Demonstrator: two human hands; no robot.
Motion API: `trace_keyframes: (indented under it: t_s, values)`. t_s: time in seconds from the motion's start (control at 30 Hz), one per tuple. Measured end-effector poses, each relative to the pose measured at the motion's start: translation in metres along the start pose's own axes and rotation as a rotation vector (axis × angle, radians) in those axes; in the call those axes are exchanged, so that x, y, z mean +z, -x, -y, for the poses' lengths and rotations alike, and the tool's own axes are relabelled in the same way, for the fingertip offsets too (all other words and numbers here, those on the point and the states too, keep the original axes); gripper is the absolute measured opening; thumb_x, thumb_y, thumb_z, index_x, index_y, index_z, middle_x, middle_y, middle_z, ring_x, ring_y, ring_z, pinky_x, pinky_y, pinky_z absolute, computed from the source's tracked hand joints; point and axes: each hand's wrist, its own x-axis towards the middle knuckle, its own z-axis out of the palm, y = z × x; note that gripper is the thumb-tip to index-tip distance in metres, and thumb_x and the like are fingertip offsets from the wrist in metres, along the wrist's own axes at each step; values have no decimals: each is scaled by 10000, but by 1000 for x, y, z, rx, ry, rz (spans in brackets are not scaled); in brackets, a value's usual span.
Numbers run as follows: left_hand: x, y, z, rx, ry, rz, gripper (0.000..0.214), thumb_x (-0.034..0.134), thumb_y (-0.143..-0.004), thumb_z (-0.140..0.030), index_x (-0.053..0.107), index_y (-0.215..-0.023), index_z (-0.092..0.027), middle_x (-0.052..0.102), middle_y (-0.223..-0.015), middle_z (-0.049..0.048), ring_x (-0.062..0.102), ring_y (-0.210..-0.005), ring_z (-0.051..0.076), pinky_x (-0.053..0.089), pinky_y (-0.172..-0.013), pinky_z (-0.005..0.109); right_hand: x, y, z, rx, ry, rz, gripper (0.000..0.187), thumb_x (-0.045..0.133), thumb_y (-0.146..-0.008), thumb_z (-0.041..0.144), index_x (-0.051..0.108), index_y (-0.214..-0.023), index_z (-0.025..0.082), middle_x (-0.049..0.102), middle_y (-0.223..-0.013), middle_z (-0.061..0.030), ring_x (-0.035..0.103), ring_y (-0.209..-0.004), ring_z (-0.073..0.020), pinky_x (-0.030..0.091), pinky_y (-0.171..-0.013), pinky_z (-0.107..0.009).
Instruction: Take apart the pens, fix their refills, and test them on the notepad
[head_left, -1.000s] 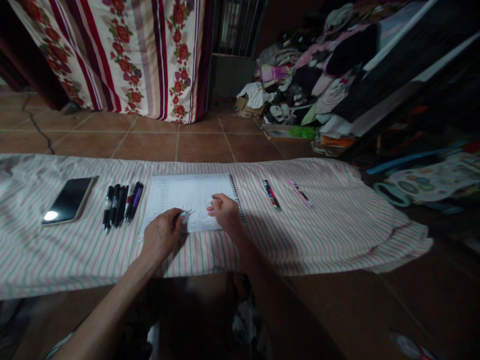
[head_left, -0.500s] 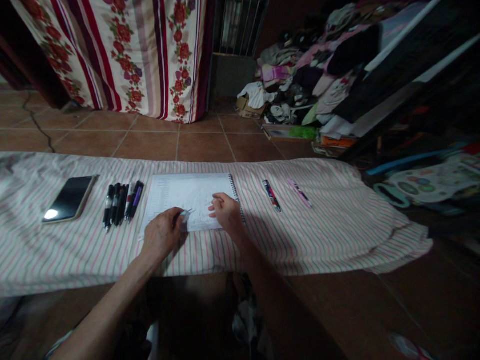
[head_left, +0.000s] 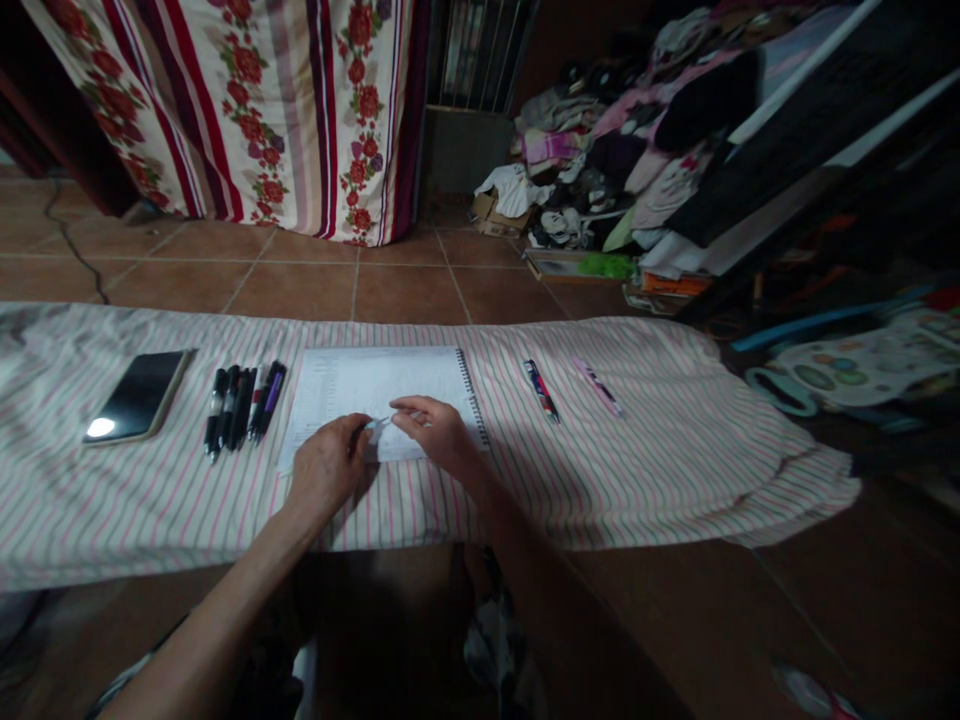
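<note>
An open spiral notebook (head_left: 375,385) lies on a pink-striped cloth (head_left: 637,460) spread over the tiled floor. My left hand (head_left: 326,470) rests at the notebook's near edge, closed around a pale pen (head_left: 377,423) whose tip points right. My right hand (head_left: 435,432) sits on the page beside it, its fingers pinched toward the pen's tip. Whether they touch the tip I cannot tell.
A row of several dark pens (head_left: 244,405) and a phone (head_left: 137,397) lie left of the notebook. Two more pens (head_left: 541,389) (head_left: 598,386) lie to its right. A flowered curtain (head_left: 247,110) hangs behind; piled clothes (head_left: 600,150) and clutter fill the right.
My right hand has slid left across the page, and its fingers have closed toward the tip of the pen in my left hand. The left hand has barely moved.
</note>
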Motion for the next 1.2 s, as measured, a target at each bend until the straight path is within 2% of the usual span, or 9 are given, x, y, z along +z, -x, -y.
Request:
trace_keyframes:
  t_s: [0.1,0.27,0.63,0.87,1.2]
  values:
    - [1,0,0,26,10,-8,325,376,-885,-281,607,-1095,-195,694,-1017,70,638,-937,213,460,-776,285,0,0,-1,-47,44,35,210,606,-759,264,698,-937,201,683,-910,-41,621,-781,-126,477,-739,-248]
    - [2,0,-1,51,36,-6,315,381,-882,-285,612,-1081,-203,695,-1017,61,639,-923,205,462,-789,287,-1,1,0,-81,84,71,156,593,-774,234,715,-867,204,687,-883,-34,613,-803,-129,458,-746,-247]
    - [0,0,0,47,17,24,314,384,-882,-276,611,-1082,-191,694,-992,65,633,-921,212,456,-783,291,-4,0,-2,-119,100,50,128,589,-775,206,713,-805,192,687,-803,-21,609,-770,-124,432,-718,-233]
    - [-2,0,3,48,23,21,330,383,-883,-289,609,-1092,-171,689,-1001,79,636,-897,215,453,-770,293,-14,-4,-6,-56,75,1,129,590,-761,217,713,-796,201,702,-830,-18,621,-794,-132,441,-736,-240]
    - [-5,0,6,11,-10,54,331,382,-886,-292,609,-1095,-174,687,-1021,79,630,-920,232,449,-775,308,-34,-10,-12,37,-60,14,192,593,-722,294,717,-797,168,702,-764,-35,614,-726,-150,447,-682,-252]
